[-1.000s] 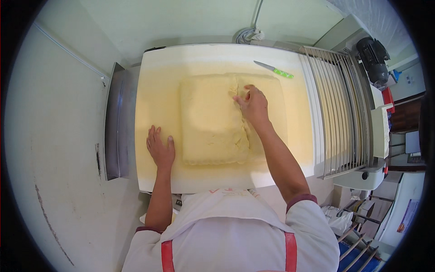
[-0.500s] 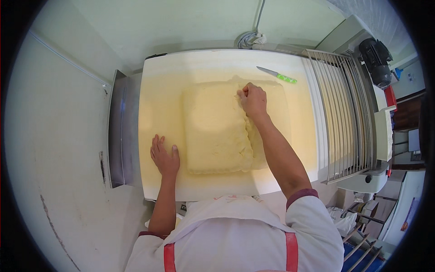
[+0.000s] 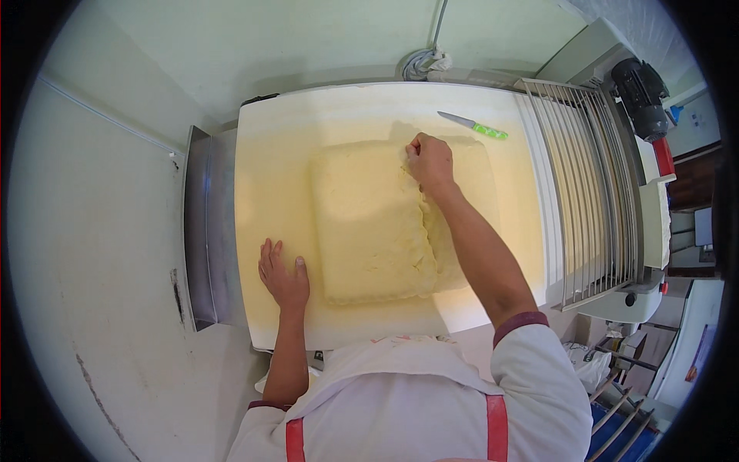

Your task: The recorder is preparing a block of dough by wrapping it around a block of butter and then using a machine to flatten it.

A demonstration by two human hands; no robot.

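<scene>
A large square slab of pale yellow dough (image 3: 366, 223) lies on the white worktop (image 3: 269, 169), which is dusted yellow; a crimped, ragged seam runs down its right side over a wider layer. At the upper end of this seam my right hand (image 3: 428, 162) is closed in a pinch on the dough's edge, fingertips partly hidden. My left hand (image 3: 283, 273) rests open on the worktop, just beside the slab's lower left, fingers spread. A knife with a green patterned handle (image 3: 489, 132) lies behind the dough at the back right.
At the right stands a machine with a wire grille (image 3: 585, 192) and a black motor (image 3: 640, 96). A steel tray (image 3: 200, 231) flanks the worktop's left end. A coiled grey cable (image 3: 419, 64) hangs at the back wall.
My right hand has moved toward the seam's back end, its fingers drawing more tightly together. The whole view has shifted slightly; my left hand stays open beside the dough.
</scene>
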